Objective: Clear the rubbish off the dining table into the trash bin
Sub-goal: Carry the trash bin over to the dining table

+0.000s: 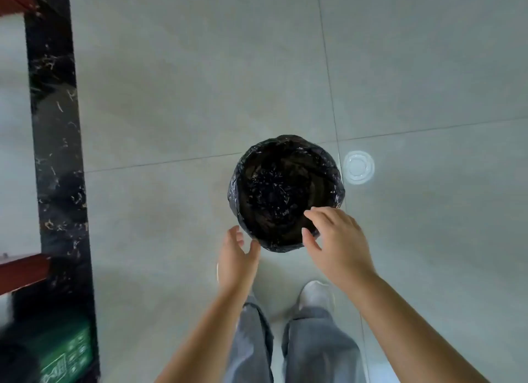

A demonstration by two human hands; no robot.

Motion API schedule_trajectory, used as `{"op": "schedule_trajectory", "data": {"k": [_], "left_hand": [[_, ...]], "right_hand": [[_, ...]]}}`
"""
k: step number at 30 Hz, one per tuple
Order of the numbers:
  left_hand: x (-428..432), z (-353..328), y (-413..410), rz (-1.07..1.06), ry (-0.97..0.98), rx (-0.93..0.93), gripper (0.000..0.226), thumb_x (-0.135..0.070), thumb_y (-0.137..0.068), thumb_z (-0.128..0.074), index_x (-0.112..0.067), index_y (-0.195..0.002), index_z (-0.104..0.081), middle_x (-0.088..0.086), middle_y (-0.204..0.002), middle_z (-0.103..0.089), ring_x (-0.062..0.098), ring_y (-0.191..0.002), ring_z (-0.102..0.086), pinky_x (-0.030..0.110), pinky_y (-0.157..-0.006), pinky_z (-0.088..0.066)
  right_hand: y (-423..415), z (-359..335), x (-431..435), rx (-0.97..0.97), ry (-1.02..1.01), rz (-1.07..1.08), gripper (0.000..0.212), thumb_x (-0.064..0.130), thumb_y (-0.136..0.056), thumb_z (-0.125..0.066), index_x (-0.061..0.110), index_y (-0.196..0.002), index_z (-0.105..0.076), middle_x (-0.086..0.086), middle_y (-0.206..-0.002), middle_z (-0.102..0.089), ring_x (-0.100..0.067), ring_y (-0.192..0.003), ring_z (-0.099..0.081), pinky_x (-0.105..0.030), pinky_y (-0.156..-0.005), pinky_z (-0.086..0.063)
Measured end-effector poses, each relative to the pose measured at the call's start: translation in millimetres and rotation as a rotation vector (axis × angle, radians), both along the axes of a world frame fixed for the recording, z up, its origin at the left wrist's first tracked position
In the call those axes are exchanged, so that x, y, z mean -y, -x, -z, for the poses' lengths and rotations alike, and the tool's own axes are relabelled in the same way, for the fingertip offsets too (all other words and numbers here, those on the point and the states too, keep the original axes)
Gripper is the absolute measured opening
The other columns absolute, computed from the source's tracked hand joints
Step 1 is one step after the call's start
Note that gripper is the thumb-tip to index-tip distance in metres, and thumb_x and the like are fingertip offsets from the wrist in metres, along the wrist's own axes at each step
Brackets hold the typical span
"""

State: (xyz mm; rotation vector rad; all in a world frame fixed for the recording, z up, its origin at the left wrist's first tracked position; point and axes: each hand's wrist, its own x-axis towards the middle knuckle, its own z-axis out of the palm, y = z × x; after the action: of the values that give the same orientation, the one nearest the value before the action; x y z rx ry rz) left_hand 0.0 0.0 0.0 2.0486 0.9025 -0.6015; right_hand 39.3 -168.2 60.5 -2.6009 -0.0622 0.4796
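Observation:
A round trash bin [285, 192] lined with a black plastic bag stands on the grey tiled floor, seen from straight above. My left hand [235, 257] hovers just outside the bin's near left rim, fingers apart, holding nothing. My right hand [334, 240] is over the bin's near right rim, fingers spread and empty. A clear plastic cup lid [358, 167] lies flat on the floor just right of the bin. The dining table is out of view.
A black marble strip [57, 154] runs along the left side of the floor, with red-brown wooden edges [23, 270] beside it. A green box [65, 354] sits at the lower left. My legs in grey trousers and a light shoe [315, 295] stand below the bin.

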Motion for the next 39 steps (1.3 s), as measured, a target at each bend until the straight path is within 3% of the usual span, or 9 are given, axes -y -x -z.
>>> {"op": "schedule_trajectory", "data": {"k": [4, 7, 9, 13, 17, 21, 25, 30, 39], "left_hand": [[1, 42, -7, -0.117, 0.047, -0.016, 0.04, -0.02, -0.082, -0.061, -0.015, -0.119, -0.045, -0.001, -0.104, -0.055, 0.017, -0.098, -0.054, 0.029, -0.078, -0.041], [4, 63, -13, -0.255, 0.129, -0.033, 0.022, -0.012, -0.079, -0.057, -0.013, -0.1, -0.051, -0.001, -0.082, -0.063, 0.011, -0.07, -0.059, 0.025, -0.06, -0.042], [5, 70, -17, -0.346, 0.145, -0.031, 0.017, -0.006, -0.077, -0.053, -0.011, -0.093, -0.054, 0.001, -0.07, -0.058, 0.01, -0.055, -0.049, 0.023, -0.053, -0.038], [3, 67, -25, -0.479, 0.178, -0.054, 0.016, -0.003, -0.076, -0.055, -0.018, -0.081, -0.055, 0.003, -0.078, -0.057, 0.017, -0.068, -0.05, 0.033, -0.07, -0.045], [8, 40, -34, -0.416, 0.109, -0.026, 0.012, -0.007, -0.073, -0.059, -0.016, -0.075, -0.052, 0.001, -0.07, -0.052, 0.017, -0.061, -0.046, 0.033, -0.064, -0.042], [17, -11, -51, -0.345, -0.022, -0.004, 0.024, -0.012, -0.068, -0.062, -0.018, -0.064, -0.04, -0.005, -0.055, -0.039, 0.014, -0.048, -0.035, 0.028, -0.047, -0.027], [16, -74, -66, -0.271, -0.09, 0.019, 0.033, -0.022, -0.065, -0.064, -0.021, -0.061, -0.031, -0.007, -0.052, -0.036, 0.014, -0.045, -0.033, 0.029, -0.047, -0.022], [9, -156, -80, -0.218, -0.08, 0.113, 0.033, -0.027, -0.063, -0.065, -0.024, -0.061, -0.032, -0.008, -0.052, -0.036, 0.012, -0.046, -0.034, 0.03, -0.047, -0.023], [3, -302, -72, -0.163, -0.034, 0.313, 0.037, -0.018, -0.067, -0.068, -0.019, -0.06, -0.032, -0.011, -0.05, -0.03, 0.011, -0.045, -0.025, 0.02, -0.04, -0.02]], "right_hand": [[-2, 36, -3, 0.043, 0.005, 0.008, 0.025, 0.011, -0.073, -0.068, 0.005, -0.098, -0.065, -0.011, -0.099, -0.07, -0.031, -0.094, -0.064, -0.044, -0.083, -0.049], [-4, 57, -3, 0.06, 0.006, -0.014, 0.025, 0.011, -0.073, -0.068, 0.006, -0.097, -0.065, -0.01, -0.097, -0.07, -0.03, -0.093, -0.064, -0.042, -0.081, -0.051], [-7, 63, -3, 0.065, 0.02, -0.017, 0.025, 0.012, -0.072, -0.068, 0.007, -0.096, -0.065, -0.009, -0.097, -0.07, -0.03, -0.091, -0.064, -0.041, -0.079, -0.052], [-11, 63, -3, 0.046, 0.049, -0.022, 0.026, 0.012, -0.07, -0.07, 0.008, -0.096, -0.065, -0.007, -0.094, -0.071, -0.028, -0.088, -0.065, -0.04, -0.076, -0.052], [-15, 40, 2, 0.008, 0.074, -0.011, 0.026, 0.013, -0.071, -0.07, 0.009, -0.096, -0.065, -0.006, -0.094, -0.07, -0.029, -0.089, -0.065, -0.04, -0.077, -0.052], [-22, -4, 12, -0.026, 0.106, -0.008, 0.026, 0.014, -0.073, -0.068, 0.01, -0.098, -0.065, -0.006, -0.097, -0.07, -0.029, -0.091, -0.064, -0.04, -0.079, -0.051], [-31, -62, 22, -0.045, 0.102, 0.045, 0.028, 0.019, -0.08, -0.061, 0.013, -0.107, -0.061, -0.004, -0.107, -0.067, -0.027, -0.101, -0.059, -0.04, -0.086, -0.046], [-41, -141, 31, 0.01, 0.094, 0.099, 0.027, 0.017, -0.079, -0.061, 0.012, -0.106, -0.06, -0.005, -0.105, -0.067, -0.028, -0.098, -0.06, -0.039, -0.085, -0.046], [-36, -280, 27, 0.185, -0.005, 0.201, 0.028, 0.014, -0.078, -0.063, 0.009, -0.105, -0.061, -0.008, -0.103, -0.069, -0.029, -0.096, -0.062, -0.04, -0.082, -0.049]]}}
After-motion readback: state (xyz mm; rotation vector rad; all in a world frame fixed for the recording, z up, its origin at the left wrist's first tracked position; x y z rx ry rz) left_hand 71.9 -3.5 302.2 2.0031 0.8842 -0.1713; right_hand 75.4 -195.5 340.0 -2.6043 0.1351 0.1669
